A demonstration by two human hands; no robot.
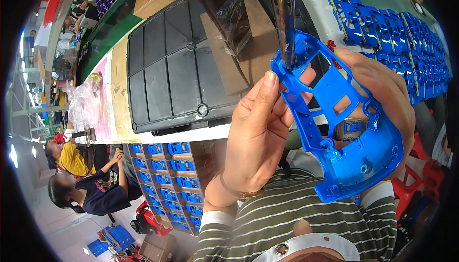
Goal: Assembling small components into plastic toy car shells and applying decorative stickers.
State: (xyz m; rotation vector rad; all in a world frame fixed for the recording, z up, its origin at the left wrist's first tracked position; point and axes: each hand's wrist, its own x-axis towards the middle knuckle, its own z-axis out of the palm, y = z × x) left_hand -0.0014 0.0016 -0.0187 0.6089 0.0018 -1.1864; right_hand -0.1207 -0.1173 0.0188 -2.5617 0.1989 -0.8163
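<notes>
Holding the blue car shell under the metal rod, probably the pressing step. Left hand pinches its rim below-left of the rod; right hand clasps its side, right of the rod. Next move needs steadiness, imo.

This looks like a factory workshop: a blue toy car shell is at a metal tool, matching shells fill the counter in rows, more cars pack a divided box, and other people are nearby.
</notes>
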